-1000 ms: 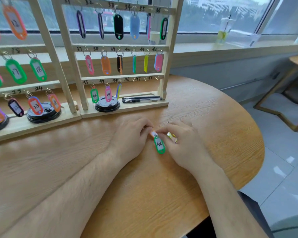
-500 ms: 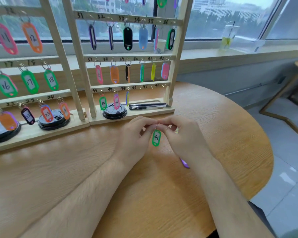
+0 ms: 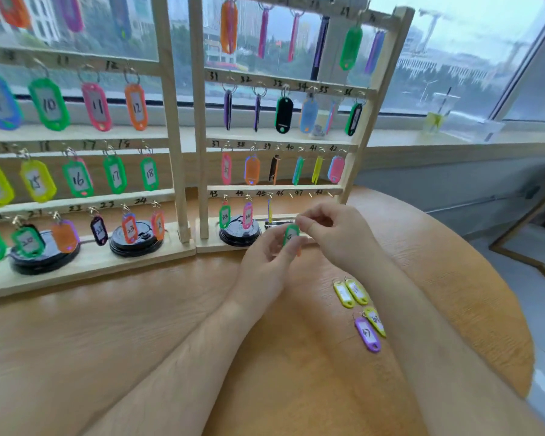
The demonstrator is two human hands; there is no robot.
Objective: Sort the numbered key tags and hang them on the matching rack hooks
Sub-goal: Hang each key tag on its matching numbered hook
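A green key tag point(image 3: 291, 235) hangs in the air just in front of the right rack's point(image 3: 372, 127) bottom row. My right hand point(image 3: 337, 234) pinches its ring at the top; my left hand point(image 3: 269, 262) touches the tag's body from below with thumb and fingers. An orange edge shows just behind the green tag. The hooks marked 46, 47 and 48 point(image 3: 309, 194) above my hands are bare. On the table by my right forearm lie two yellow tags point(image 3: 350, 292), a third yellow tag point(image 3: 375, 320) and a purple tag marked 47 point(image 3: 368, 334).
A left rack point(image 3: 170, 99) holds tags 9 to 24 in rows. Black round lids point(image 3: 239, 232) and a pen point(image 3: 279, 222) sit on the rack bases. The round wooden table point(image 3: 453, 262) drops off at the right. A drink cup point(image 3: 434, 116) stands on the windowsill.
Both hands lifted the green tag off the table and carried it up toward the rack's bottom row. The loose yellow and purple tags came into view as the hands rose.
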